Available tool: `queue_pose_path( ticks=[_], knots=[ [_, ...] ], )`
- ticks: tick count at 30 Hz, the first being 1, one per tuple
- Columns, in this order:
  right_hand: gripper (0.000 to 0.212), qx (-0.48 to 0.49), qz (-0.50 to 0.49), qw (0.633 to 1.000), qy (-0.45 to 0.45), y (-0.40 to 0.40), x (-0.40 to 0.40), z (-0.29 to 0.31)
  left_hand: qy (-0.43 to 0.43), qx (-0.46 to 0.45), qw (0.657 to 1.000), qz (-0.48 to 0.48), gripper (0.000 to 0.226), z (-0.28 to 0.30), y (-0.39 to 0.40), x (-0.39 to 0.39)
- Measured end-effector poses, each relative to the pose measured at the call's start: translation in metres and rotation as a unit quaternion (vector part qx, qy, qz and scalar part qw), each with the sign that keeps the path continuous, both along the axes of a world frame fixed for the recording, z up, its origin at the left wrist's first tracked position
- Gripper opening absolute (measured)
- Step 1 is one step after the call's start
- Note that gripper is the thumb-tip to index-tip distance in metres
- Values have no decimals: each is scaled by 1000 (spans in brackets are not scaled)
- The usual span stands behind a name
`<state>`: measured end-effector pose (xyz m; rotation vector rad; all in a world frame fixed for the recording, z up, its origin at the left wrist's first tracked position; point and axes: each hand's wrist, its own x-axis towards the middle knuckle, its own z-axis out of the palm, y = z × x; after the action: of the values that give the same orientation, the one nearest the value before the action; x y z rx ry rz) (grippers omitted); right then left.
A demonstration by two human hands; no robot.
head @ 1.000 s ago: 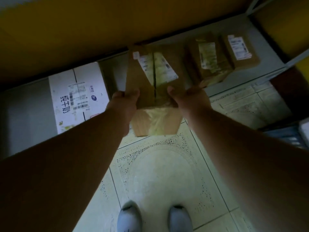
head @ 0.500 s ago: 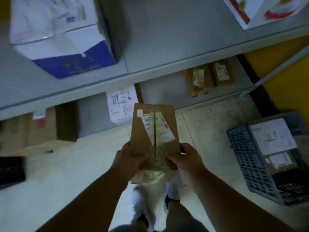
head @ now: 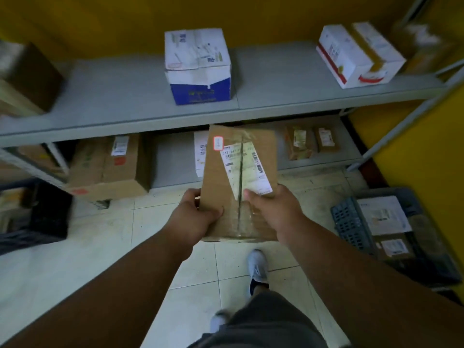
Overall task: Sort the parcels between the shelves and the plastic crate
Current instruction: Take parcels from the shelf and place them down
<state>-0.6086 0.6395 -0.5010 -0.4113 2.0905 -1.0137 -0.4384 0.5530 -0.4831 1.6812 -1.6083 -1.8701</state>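
Note:
I hold a brown cardboard parcel point(head: 226, 177) with a white shipping label in front of me, above the tiled floor. My left hand point(head: 194, 217) grips its lower left edge and my right hand point(head: 272, 209) grips its lower right side, thumb on the label. The grey shelf point(head: 125, 101) ahead carries a white and blue box point(head: 198, 67) and a white and red box point(head: 356, 54). The lower shelf point(head: 173, 159) holds brown parcels point(head: 311, 141). A blue-grey plastic crate point(head: 349, 224) with several parcels stands on the floor at the right.
A large brown carton point(head: 108, 167) sits low on the left, next to a dark crate point(head: 47, 214). Another brown box point(head: 30, 76) is at the shelf's left end. Yellow walls close off the back and the right. My feet stand on pale floor tiles point(head: 100, 247).
I have stood up and stepped back from the lower shelf with the parcel in both hands. The upper shelf and the crate have come into view.

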Motion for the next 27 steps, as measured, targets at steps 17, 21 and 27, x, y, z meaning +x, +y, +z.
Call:
queue_pose_path(
  ticks=[17,21,27],
  knots=[
    [55,-279,93,938,184,5,95,207,121,-274,946,122,45,202,29,89],
    [58,-296,93,935,170,12,87,218,103,-313,937,118,83,211,40,89],
    [47,-323,79,943,11,9,76,211,-9,-472,876,101,70,216,59,93]
  ],
)
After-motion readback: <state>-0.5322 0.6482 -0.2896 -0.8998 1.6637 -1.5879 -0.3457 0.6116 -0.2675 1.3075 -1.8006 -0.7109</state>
